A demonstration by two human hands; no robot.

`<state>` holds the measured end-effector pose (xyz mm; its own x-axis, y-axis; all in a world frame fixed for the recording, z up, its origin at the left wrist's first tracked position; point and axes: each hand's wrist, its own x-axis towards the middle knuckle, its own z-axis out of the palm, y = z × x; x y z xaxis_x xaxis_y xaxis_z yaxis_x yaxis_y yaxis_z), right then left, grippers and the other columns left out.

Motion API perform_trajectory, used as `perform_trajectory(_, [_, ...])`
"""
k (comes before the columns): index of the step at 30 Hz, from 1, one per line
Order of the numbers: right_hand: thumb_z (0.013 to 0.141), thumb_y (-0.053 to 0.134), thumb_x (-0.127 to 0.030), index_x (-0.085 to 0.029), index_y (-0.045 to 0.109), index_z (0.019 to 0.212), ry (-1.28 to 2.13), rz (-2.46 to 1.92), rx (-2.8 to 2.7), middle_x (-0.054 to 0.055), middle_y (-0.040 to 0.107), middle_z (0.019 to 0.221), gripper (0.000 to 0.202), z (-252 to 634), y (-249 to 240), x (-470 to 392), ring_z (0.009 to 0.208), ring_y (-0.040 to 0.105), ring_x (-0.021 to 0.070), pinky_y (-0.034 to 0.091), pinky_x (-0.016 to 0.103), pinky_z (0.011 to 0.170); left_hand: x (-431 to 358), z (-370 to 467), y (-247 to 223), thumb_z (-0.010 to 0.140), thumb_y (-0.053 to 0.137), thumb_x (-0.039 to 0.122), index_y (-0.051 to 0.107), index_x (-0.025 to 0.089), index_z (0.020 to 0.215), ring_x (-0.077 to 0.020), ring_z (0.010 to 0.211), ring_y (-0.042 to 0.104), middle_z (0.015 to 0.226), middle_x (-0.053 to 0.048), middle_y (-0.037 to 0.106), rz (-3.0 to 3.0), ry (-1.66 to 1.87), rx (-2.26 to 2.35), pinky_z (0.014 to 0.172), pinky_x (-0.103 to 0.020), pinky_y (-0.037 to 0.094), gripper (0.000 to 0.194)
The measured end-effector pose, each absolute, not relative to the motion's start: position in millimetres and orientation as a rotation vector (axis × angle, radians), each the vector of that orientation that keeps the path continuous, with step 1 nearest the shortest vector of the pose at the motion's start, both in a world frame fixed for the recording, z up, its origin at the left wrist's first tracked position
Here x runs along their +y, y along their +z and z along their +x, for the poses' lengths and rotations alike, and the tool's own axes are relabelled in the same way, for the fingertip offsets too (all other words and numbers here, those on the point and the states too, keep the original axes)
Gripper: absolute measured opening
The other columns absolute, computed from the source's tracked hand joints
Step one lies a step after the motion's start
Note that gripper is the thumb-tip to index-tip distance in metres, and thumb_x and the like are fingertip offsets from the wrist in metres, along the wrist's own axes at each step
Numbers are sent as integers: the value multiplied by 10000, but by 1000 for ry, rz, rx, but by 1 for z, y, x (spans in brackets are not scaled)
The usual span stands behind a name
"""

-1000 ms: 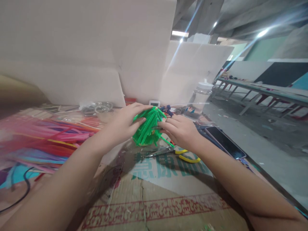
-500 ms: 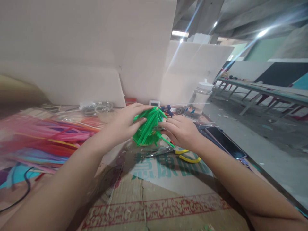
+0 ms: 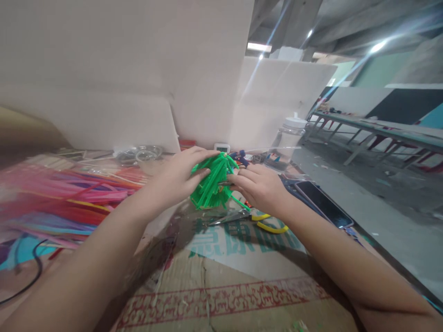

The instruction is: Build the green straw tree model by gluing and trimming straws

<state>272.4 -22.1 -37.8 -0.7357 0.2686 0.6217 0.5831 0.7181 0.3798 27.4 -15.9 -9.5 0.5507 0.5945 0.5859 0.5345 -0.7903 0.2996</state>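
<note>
A cone-shaped bundle of fuzzy green pipe cleaners (image 3: 212, 186) is held up over the cardboard. My left hand (image 3: 188, 173) grips its left side, fingers over the top and thumb across the front. At its right side is my right hand (image 3: 254, 184), closed, with a thin pointed metal tool (image 3: 224, 183) sticking out of its fingertips against the green strands. Most of that tool is hidden in the fingers. One green strand hangs down to the right, near scissors (image 3: 272, 227) with yellow handles lying just below.
Colourful pipe cleaners (image 3: 93, 193) spread across the left side, with a black cable (image 3: 39, 263) nearer me. A phone (image 3: 325, 204) lies on the right. Behind stand a clear bottle (image 3: 285, 140) and a small white display device (image 3: 222, 147). Printed cardboard (image 3: 221, 276) covers the table.
The metal tip in my right hand shows a little more and lies flatter against the green strands. My left hand keeps its hold; otherwise little has moved.
</note>
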Motion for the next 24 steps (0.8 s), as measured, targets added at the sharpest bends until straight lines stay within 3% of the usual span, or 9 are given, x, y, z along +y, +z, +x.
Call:
perform_trajectory(12, [993, 489, -245, -111, 637, 1024, -751, -585, -2320, 67, 716, 812, 201, 271, -31, -24, 744, 602, 173, 437, 301, 702, -15, 27, -10, 931, 484, 151, 552, 152, 1320, -208, 1186, 574, 1268, -105, 623, 2677, 1075, 986, 1045, -398, 457, 395])
perform_trajectory(24, [997, 485, -265, -143, 639, 1030, -816, -653, -2247, 59, 715, 810, 199, 271, -29, -26, 742, 597, 172, 423, 295, 688, -15, 27, -9, 935, 463, 187, 572, 154, 1312, -208, 1191, 586, 1295, -93, 640, 2609, 1082, 1012, 1033, -376, 462, 394])
